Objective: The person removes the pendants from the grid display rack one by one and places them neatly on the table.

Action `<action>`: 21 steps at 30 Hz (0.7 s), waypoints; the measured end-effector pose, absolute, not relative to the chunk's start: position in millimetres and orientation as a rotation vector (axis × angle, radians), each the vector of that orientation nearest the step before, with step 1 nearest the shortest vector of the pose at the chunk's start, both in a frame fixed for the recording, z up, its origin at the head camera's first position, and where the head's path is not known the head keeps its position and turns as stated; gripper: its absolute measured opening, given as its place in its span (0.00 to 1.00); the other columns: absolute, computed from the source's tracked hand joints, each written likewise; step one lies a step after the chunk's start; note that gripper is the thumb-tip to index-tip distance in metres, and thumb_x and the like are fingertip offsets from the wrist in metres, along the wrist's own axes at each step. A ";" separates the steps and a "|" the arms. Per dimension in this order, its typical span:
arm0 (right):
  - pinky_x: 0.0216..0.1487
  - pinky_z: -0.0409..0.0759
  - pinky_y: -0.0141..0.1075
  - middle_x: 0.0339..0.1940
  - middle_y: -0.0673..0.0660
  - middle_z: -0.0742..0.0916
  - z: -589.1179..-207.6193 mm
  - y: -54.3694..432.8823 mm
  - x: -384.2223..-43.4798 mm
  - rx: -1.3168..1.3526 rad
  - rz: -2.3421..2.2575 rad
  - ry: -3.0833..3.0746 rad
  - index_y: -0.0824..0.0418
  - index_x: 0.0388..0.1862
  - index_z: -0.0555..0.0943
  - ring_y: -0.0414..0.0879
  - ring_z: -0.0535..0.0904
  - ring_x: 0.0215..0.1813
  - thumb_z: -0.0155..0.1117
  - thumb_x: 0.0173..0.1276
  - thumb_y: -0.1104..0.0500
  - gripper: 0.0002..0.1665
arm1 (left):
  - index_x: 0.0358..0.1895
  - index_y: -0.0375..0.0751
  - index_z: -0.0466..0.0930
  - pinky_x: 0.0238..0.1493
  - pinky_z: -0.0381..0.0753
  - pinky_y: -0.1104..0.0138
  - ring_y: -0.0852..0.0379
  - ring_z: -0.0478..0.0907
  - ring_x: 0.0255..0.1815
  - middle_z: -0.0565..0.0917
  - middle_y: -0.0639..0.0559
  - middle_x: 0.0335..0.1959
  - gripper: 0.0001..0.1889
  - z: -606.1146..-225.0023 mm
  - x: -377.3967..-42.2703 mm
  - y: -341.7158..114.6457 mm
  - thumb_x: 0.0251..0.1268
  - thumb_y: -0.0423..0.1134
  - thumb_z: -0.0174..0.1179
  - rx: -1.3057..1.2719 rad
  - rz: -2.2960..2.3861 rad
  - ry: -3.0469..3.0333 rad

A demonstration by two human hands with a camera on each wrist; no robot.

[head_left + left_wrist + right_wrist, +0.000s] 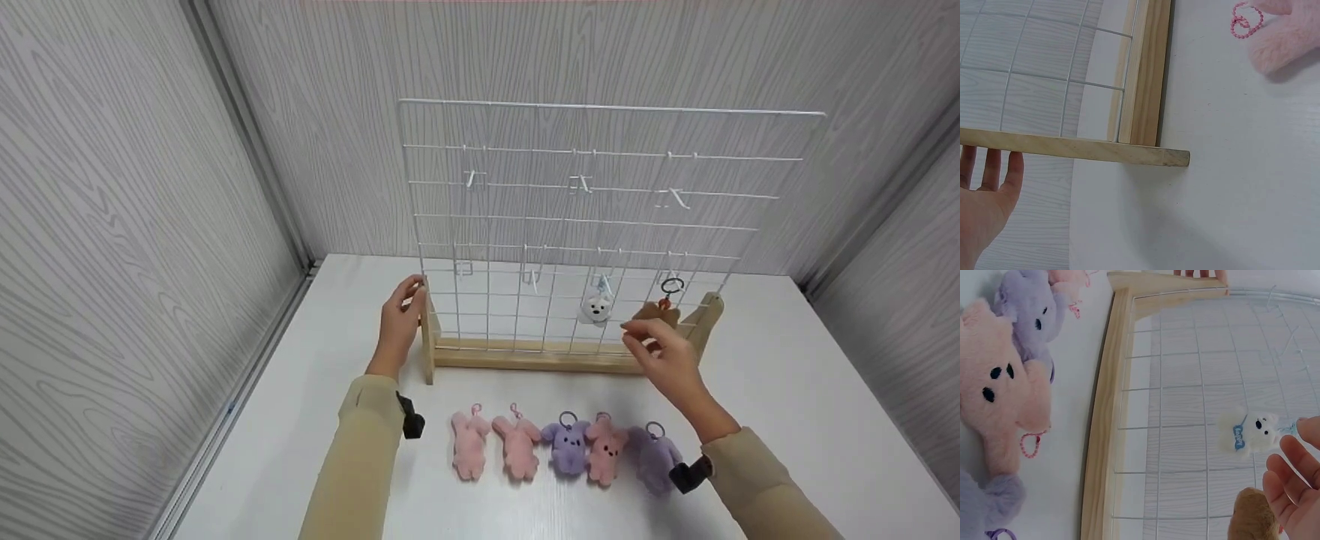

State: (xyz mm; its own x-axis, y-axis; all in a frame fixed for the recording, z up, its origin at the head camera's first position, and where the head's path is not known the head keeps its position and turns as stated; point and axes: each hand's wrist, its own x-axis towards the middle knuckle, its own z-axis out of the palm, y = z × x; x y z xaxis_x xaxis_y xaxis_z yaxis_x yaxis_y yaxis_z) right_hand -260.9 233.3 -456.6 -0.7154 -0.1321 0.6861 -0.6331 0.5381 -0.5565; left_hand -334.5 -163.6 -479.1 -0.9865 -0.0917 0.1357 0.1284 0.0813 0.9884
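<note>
My left hand (399, 319) is at the rack's left wooden upright (429, 341); in the left wrist view its straight fingers touch the upright's outer side. Its thumb is hidden there. Loosely bent and holding nothing, the fingers of my right hand (669, 358) hover in front of the wire grid (517, 300). Just left of them a white bear plush keychain (598, 308) hangs from a lower hook. Behind the right hand hangs a brown plush keychain (651, 310) with a dark ring, partly hidden by the hand.
Several plush keychains lie in a row before the rack: pink ones (470, 448), a purple one (568, 448) and another purple one (656, 461) near the right wrist. White hooks (580, 183) sit on the grid's upper part. Grey wood-patterned walls (330, 90) enclose the white table (300, 420).
</note>
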 end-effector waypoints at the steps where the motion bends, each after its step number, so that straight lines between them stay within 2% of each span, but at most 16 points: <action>1: 0.31 0.73 0.23 0.34 0.55 0.84 -454.0 231.5 -262.6 0.614 1.107 -2.188 0.64 0.41 0.83 0.45 0.78 0.35 0.66 0.57 0.72 0.12 | 0.64 0.52 0.67 0.50 0.75 0.56 0.50 0.70 0.55 0.68 0.47 0.60 0.21 -478.7 -334.6 -163.6 0.71 0.50 0.48 -0.032 -2.026 -2.183; 5: 0.31 0.73 0.23 0.35 0.55 0.84 -445.0 224.9 -267.8 0.581 1.093 -2.205 0.65 0.44 0.82 0.43 0.78 0.35 0.66 0.58 0.71 0.13 | 0.65 0.51 0.66 0.51 0.74 0.55 0.50 0.69 0.57 0.66 0.46 0.62 0.22 -477.5 -335.0 -164.1 0.70 0.50 0.48 -0.021 -2.051 -2.183; 14: 0.34 0.71 0.22 0.43 0.59 0.81 -428.6 213.8 -279.1 0.520 1.197 -2.253 0.66 0.53 0.78 0.46 0.77 0.39 0.63 0.62 0.70 0.19 | 0.65 0.53 0.66 0.53 0.73 0.53 0.48 0.68 0.58 0.65 0.46 0.63 0.21 -476.4 -334.7 -164.7 0.71 0.49 0.48 -0.026 -2.081 -2.175; 21: 0.35 0.73 0.36 0.45 0.63 0.79 -419.6 207.6 -291.1 0.451 1.158 -2.385 0.64 0.58 0.75 0.51 0.78 0.42 0.62 0.64 0.68 0.23 | 0.65 0.53 0.66 0.52 0.74 0.55 0.51 0.69 0.57 0.66 0.47 0.61 0.22 -478.3 -333.2 -163.6 0.71 0.50 0.48 -0.046 -2.050 -2.172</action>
